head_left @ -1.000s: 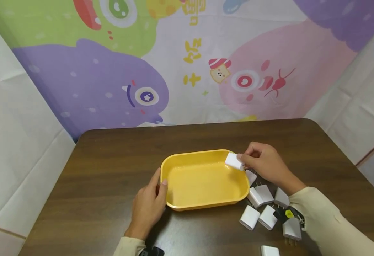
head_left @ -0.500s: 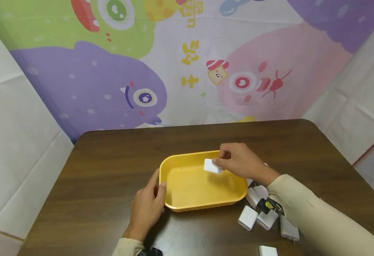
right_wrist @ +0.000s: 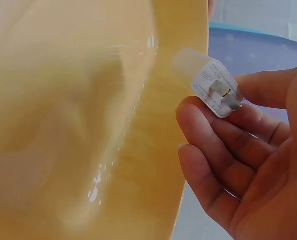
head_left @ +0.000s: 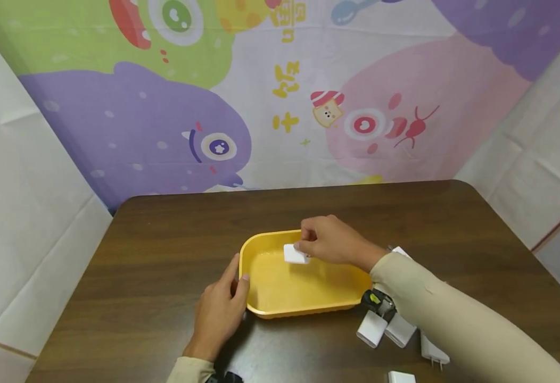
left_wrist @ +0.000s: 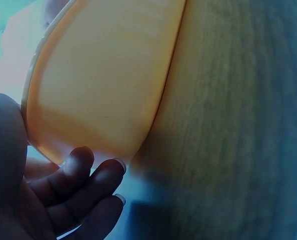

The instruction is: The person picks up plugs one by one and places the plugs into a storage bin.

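Observation:
My right hand [head_left: 334,240] pinches a white charger plug [head_left: 296,254] between thumb and fingers, above the inside of a yellow plastic tray [head_left: 304,311]. In the right wrist view, the plug's printed face and its metal prongs [right_wrist: 219,89] point toward the palm side. At the tray's left end, my left hand [head_left: 220,311] holds the rim, its thumb at the edge and its fingers along the outside wall. The left wrist view has those fingers [left_wrist: 96,187] curled against the tray's wall [left_wrist: 106,75]. No plug shows inside the visible part of the tray.
Several more white charger plugs [head_left: 372,329] lie on the brown table [head_left: 165,255] right of the tray, some hidden under the right forearm. One plug [head_left: 401,377] is cut off at the bottom edge. A cartoon-printed cloth [head_left: 280,106] hangs behind the table.
My right hand has carried the white charger plug leftward, from the tray's right rim to above its middle. The left hand has stayed at the tray's left end.

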Tool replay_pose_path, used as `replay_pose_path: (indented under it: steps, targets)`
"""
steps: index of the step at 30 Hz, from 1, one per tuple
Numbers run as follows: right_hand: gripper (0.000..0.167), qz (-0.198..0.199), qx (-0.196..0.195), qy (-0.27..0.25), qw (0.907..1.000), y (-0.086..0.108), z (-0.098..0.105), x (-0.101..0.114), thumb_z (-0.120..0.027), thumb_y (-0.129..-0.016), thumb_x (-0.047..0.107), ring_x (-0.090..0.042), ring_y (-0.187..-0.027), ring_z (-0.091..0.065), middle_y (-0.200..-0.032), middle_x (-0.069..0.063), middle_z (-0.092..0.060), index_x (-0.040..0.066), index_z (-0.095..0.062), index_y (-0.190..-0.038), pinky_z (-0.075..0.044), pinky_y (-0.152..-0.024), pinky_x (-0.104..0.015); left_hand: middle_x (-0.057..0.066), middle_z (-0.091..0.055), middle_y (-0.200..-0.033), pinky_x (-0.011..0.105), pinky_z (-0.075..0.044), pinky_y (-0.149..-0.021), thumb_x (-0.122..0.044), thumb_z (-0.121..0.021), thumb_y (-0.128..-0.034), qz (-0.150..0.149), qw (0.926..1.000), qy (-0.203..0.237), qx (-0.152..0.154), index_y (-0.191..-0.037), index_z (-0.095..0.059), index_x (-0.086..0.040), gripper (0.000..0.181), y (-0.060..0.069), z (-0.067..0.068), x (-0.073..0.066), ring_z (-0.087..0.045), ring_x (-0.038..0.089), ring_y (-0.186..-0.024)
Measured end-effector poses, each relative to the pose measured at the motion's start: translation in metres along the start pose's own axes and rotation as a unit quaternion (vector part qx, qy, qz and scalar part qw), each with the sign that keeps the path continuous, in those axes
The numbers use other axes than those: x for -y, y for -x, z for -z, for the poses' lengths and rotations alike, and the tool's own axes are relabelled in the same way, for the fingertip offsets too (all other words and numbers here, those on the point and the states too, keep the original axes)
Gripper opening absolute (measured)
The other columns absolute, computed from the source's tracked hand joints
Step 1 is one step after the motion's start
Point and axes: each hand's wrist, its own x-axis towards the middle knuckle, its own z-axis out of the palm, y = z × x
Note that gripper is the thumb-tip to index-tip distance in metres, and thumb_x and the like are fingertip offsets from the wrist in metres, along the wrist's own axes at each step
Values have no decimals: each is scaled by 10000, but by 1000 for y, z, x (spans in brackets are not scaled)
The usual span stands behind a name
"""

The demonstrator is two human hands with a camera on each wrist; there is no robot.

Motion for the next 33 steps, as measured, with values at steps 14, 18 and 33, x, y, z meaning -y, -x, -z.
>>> replay_pose_path:
  steps: [14,18,33]
  targets:
    - [257,8,796,971,9921,-18,-9,20,-729,-913,363,-97,-581,-492,-667,58,-543,197,-589,-776,-375,-555,-263,-47,-486,-658,333,-365,-543,-277,-600,-987,-272,9994,77,-218,-1484,-512,-158,518,1,-4,1,-435,145,-552]
    - [240,75,924,1121,9894,-23,-13,21,-734,-909,373,-96,-601,-511,-693,63,-562,210,-596,-799,-393,-563,-260,-57,-493,-660,329,-370,-547,-279,-607,-984,-306,9991,135,-260,-1472,-529,-159,508,0,-5,2,-440,138,-550]
    - [139,657,1311,1148,9825,-35,-28,21,-709,-939,349,-83,-654,-553,-796,125,-627,221,-668,-899,-472,-642,-265,-53,-478,-647,327,-376,-558,-263,-602,-990,-341,9986,322,-259,-1479,-519,-165,506,0,-5,6,-440,139,-558]
